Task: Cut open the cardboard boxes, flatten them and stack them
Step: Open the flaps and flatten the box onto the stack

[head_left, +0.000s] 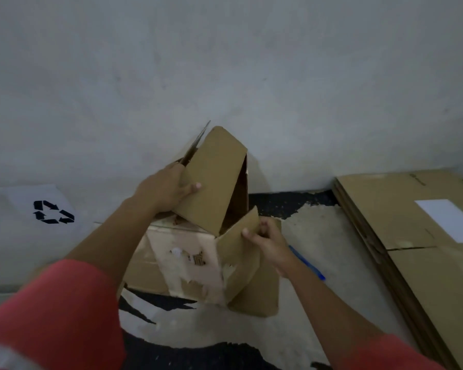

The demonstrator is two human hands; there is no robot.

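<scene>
While the left hand (169, 186) is gripping a raised panel of the cardboard box (198, 252), the right hand (265, 237) is pinching a flap beside it, flattening underway; collapsing next, then stacking on the flattened stack (401, 225) beyond the right hand.

The floor (318, 236) has a dark coating worn away in patches to pale concrete. An opened cardboard box (187, 263) stands on it directly below the left hand (166, 188) and the right hand (265, 239). A slim blue object (309, 264) lies on the pale patch just right of the right hand, partly hidden by the forearm. Well to the right of that hand, a stack of flattened cardboard (385, 209) lies flat, with a white label (449, 220) on its top sheet.
</scene>
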